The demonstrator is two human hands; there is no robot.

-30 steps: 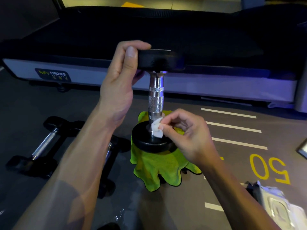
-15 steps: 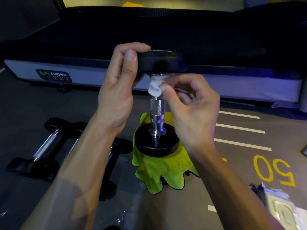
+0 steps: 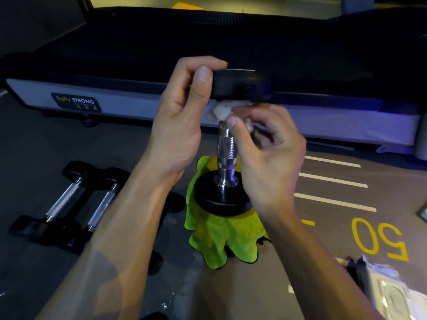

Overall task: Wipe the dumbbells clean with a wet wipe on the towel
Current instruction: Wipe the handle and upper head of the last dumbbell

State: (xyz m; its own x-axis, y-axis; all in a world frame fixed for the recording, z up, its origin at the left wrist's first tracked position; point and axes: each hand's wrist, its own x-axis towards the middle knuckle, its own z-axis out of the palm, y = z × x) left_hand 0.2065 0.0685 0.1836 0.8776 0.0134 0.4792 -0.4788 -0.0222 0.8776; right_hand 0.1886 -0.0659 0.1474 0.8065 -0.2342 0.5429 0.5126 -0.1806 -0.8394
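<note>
Black-ended chrome dumbbell (image 3: 227, 144) upright on lime towel (image 3: 221, 236); my left hand (image 3: 178, 125) grips its top, right hand (image 3: 270, 155) pinches white wet wipe (image 3: 219, 110) beneath.

A dark grey floor (image 3: 346, 227) carries white stripes (image 3: 332, 180) and a yellow "50" (image 3: 379, 239) toward its right edge. Along the far side runs a treadmill (image 3: 138, 42) with a black belt and a pale side rail bearing a "STRONG" label (image 3: 77, 102). The light is dim, bluish-purple on the rail.
</note>
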